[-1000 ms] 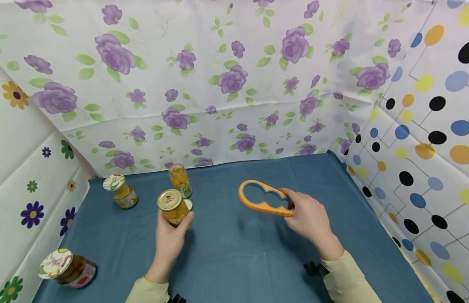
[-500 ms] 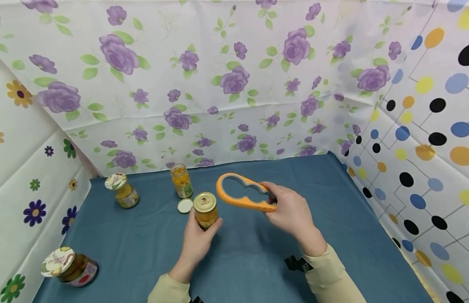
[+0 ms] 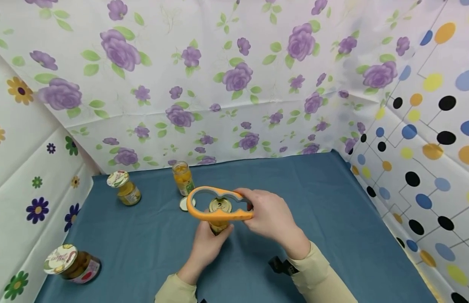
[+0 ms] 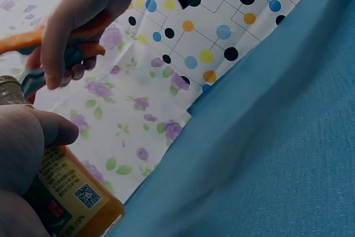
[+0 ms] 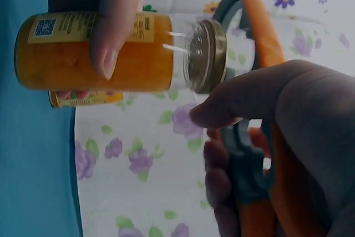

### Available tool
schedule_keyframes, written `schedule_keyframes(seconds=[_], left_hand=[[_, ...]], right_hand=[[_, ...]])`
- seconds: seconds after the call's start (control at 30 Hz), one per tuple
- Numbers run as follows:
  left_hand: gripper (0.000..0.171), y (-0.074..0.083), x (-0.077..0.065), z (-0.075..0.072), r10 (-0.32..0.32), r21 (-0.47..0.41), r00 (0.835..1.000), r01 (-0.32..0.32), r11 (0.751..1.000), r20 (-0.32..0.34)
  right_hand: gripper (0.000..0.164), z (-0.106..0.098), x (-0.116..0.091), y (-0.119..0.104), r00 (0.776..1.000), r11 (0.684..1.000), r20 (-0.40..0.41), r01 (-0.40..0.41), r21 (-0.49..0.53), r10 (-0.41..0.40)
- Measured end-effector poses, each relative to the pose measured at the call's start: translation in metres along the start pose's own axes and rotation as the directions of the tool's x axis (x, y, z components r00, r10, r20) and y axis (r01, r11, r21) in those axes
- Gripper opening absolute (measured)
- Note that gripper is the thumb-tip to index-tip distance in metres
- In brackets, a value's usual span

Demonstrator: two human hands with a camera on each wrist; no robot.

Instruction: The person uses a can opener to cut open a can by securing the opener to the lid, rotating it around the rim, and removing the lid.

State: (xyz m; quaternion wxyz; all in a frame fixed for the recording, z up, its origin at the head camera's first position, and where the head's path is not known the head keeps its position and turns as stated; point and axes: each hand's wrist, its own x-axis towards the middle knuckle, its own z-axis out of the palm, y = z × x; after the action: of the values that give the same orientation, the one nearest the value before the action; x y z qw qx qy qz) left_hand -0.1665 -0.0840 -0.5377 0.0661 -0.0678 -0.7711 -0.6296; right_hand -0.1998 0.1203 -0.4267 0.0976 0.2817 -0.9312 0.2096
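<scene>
Opener over jar, table centre
The left hand (image 3: 208,246) grips the jar (image 3: 219,219), its body hidden in the head view; right wrist shows its label. The right hand (image 3: 270,219) grips the orange opener (image 3: 215,210) at 3 o'clock.

Jar (image 3: 219,225) body mostly hidden behind left hand (image 3: 209,244) and orange opener (image 3: 219,204); its label print too small to read; loose lid (image 3: 183,203) half covered by opener ring

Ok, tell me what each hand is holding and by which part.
The left hand grips the gold-lidded jar round its body. The right hand grips the orange jar opener at its narrow handle end.
</scene>
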Motion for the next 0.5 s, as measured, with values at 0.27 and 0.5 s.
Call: schedule_keyframes(seconds=[0.27,0.5], left_hand=[[0.049,-0.002,-0.004,0.004,-0.033,0.019,0.998,0.032,0.999,0.054],[0.045,-0.004,-0.003,0.004,-0.013,-0.033,0.999,0.014,0.999,0.034]], right_hand=[[0.068,0.004,0.002,-0.007,0.993,0.998,0.112,-0.018,-0.062,0.025],[0.076,0.003,-0.001,-0.012,0.985,0.997,0.172,0.005,-0.082,0.009]])
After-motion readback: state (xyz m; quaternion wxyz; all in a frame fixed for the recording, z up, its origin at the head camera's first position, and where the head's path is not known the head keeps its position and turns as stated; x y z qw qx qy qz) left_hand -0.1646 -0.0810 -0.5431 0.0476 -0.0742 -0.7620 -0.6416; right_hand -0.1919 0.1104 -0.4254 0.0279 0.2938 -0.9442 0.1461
